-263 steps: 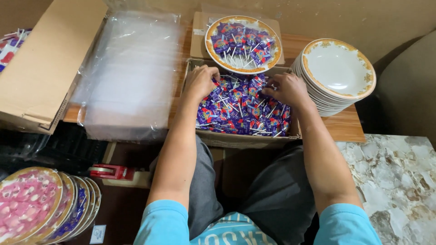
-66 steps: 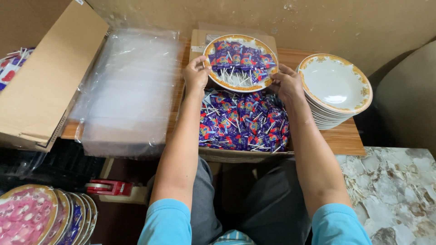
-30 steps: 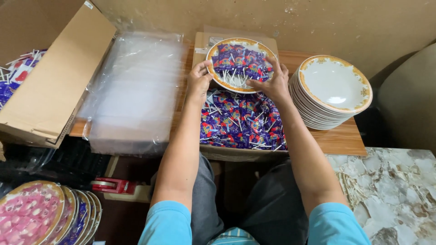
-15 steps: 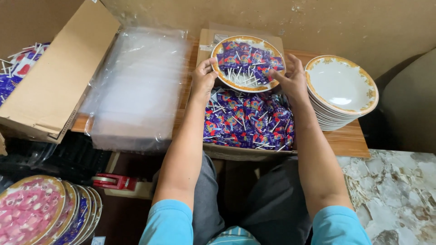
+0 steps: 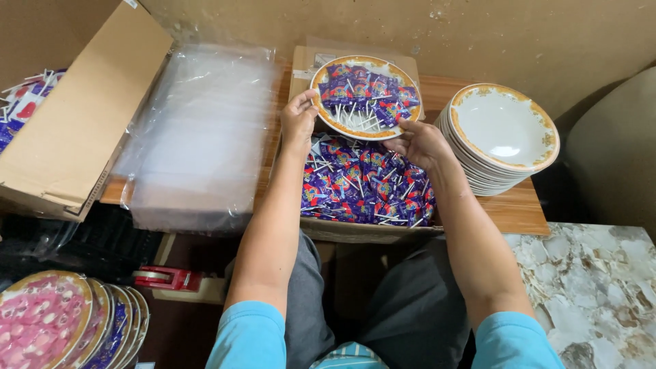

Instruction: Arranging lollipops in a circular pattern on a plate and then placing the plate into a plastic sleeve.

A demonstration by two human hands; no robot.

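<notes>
Both hands are on the gold-rimmed plate of purple-wrapped lollipops (image 5: 364,96), upper middle of the frame; left hand (image 5: 298,121) has its fingers curled over the plate's left rim, right hand (image 5: 422,142) grips the lower right edge, thumb on top; so both are closed on the plate. Compared with half a second ago the grip looks the same, the plate just sits a touch higher and flatter over the box; nearly nine seconds back both hands were down in the candy instead, and the plate sat alone at the top.

The plate hovers above the open cardboard box of lollipops (image 5: 365,188), which sits in the centre on the wooden table (image 5: 523,208); the stack of empty white plates (image 5: 502,133) is just right of it, untouched. Left of centre lies a pile of clear plastic bags (image 5: 198,133); a cardboard box flap (image 5: 75,116) fills the upper left. Bottom left shows filled, wrapped plates (image 5: 58,324) fanned out and a red tape dispenser (image 5: 167,278) near them.
</notes>
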